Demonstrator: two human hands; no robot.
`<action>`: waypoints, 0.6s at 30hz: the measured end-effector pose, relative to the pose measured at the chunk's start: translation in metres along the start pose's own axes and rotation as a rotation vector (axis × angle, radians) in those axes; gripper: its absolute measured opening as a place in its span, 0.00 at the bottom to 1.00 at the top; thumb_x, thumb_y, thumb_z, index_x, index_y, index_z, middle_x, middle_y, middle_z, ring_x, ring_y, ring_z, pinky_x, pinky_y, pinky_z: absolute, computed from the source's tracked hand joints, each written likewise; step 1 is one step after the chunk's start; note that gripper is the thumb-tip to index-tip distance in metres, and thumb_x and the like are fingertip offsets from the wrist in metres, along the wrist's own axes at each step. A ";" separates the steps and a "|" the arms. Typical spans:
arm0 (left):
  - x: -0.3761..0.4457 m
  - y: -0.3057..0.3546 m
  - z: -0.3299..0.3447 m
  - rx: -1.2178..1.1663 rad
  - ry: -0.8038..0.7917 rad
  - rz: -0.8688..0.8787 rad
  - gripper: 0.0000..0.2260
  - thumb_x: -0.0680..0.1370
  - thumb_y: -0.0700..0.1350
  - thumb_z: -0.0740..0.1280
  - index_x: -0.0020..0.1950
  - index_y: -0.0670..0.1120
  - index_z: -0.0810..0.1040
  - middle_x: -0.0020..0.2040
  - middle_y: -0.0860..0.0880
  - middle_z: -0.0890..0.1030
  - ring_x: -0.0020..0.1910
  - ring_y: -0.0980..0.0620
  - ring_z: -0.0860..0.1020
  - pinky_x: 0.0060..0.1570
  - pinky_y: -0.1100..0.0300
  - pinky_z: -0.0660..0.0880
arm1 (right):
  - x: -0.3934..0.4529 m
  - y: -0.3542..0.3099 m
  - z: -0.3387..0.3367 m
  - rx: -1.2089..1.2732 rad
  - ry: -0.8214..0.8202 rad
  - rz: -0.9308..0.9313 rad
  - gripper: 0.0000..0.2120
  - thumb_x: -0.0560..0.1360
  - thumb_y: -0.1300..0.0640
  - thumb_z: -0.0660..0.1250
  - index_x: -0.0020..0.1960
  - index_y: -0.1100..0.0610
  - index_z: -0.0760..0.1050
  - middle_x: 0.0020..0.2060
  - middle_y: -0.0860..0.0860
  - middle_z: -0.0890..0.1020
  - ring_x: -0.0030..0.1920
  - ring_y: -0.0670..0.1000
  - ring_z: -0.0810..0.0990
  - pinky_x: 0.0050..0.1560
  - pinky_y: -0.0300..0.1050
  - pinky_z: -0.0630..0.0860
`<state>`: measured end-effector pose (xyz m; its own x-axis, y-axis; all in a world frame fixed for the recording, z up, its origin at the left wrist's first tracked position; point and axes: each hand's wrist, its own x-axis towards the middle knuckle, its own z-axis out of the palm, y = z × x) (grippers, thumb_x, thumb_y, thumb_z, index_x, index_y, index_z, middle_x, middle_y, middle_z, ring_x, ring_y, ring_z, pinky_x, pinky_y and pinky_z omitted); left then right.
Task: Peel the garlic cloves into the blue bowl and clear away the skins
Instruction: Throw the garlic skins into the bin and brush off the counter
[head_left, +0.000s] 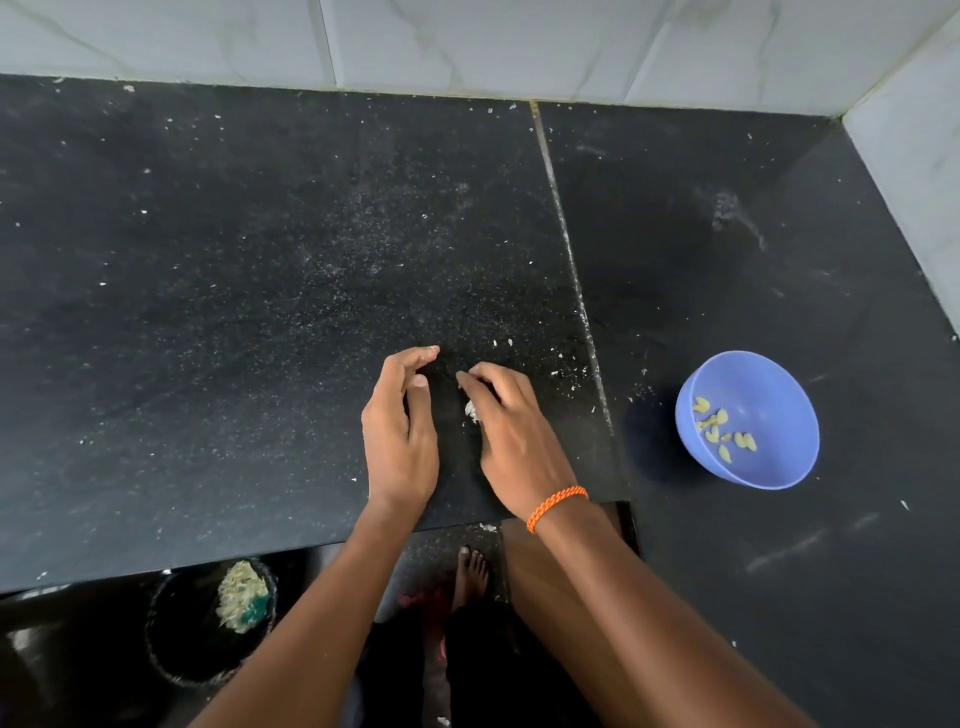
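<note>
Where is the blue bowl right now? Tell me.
In the head view the blue bowl sits on the black counter, off to the right of the right hand, with peeled garlic cloves inside.

Layout on counter (234, 312), near front edge.
Left hand (400, 441) just left of right hand (511, 441); skins (471, 410) between them; bowl (779, 374) well right, holding peeled cloves (719, 428).

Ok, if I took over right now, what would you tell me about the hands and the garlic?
Left hand: open, resting on the black counter, holding nothing.
Right hand: fingers gathering a small clump of garlic skins on the counter.
Blue bowl: to the right, peeled cloves inside.
Done: peeling, it seems.
Left: sweep up the skin flecks.
</note>
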<state>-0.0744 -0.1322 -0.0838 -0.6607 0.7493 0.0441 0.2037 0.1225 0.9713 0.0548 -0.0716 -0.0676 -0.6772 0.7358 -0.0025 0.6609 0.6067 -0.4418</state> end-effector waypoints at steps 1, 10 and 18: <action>0.000 0.000 0.000 0.000 0.000 -0.002 0.15 0.88 0.33 0.58 0.69 0.43 0.79 0.66 0.52 0.84 0.70 0.53 0.80 0.71 0.54 0.76 | 0.000 0.001 -0.001 -0.039 -0.022 -0.029 0.30 0.76 0.73 0.67 0.77 0.59 0.72 0.73 0.52 0.70 0.75 0.53 0.68 0.66 0.45 0.80; 0.001 -0.003 -0.001 0.035 -0.016 0.026 0.14 0.87 0.35 0.59 0.68 0.46 0.79 0.65 0.53 0.84 0.69 0.52 0.81 0.70 0.47 0.77 | -0.021 0.004 -0.008 -0.323 0.003 -0.202 0.19 0.71 0.71 0.73 0.60 0.61 0.82 0.53 0.52 0.78 0.51 0.53 0.77 0.33 0.43 0.80; 0.001 -0.001 -0.002 0.027 0.010 0.051 0.12 0.87 0.37 0.61 0.63 0.44 0.82 0.60 0.53 0.85 0.64 0.52 0.82 0.66 0.46 0.79 | -0.024 -0.018 0.012 -0.357 0.101 -0.126 0.15 0.62 0.72 0.80 0.42 0.60 0.79 0.42 0.55 0.79 0.42 0.56 0.79 0.30 0.47 0.78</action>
<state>-0.0766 -0.1322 -0.0839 -0.6561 0.7486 0.0957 0.2562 0.1016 0.9613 0.0554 -0.1038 -0.0699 -0.7369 0.6639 0.1276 0.6575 0.7477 -0.0931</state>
